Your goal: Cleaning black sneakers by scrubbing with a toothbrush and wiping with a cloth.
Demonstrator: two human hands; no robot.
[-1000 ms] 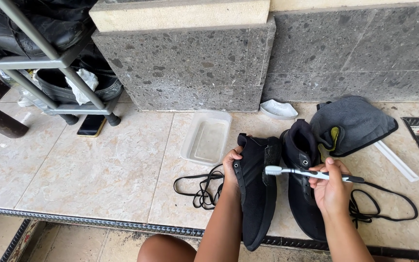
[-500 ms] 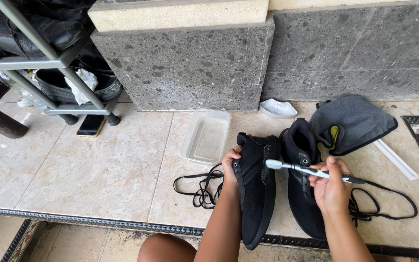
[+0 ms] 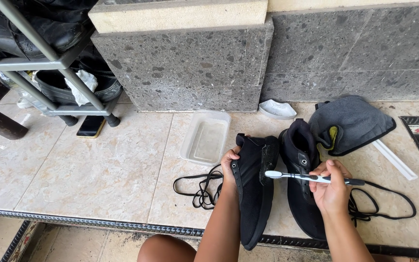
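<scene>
My left hand (image 3: pixel 230 164) grips a black shoe (image 3: pixel 254 189) by its collar, holding it on its side above the tiled floor. My right hand (image 3: pixel 331 187) holds a black and white toothbrush (image 3: pixel 311 178), its white head touching the shoe's upper near the sole edge. A second black shoe (image 3: pixel 300 170) lies flat on the tiles just right of the held one, partly under my right hand. Loose black laces (image 3: pixel 197 190) lie to the left, and another lace (image 3: pixel 389 204) trails to the right.
A clear plastic tub of water (image 3: pixel 205 138) sits left of the shoes. A grey cloth (image 3: pixel 352 121) and a small white dish (image 3: pixel 277 109) lie by the stone wall. A metal shoe rack (image 3: pixel 49 63) with black shoes and a phone (image 3: pixel 91 126) stand at left.
The toothbrush has shifted slightly along the held shoe, its head now a little lower and further right. Both hands otherwise stay where they were.
</scene>
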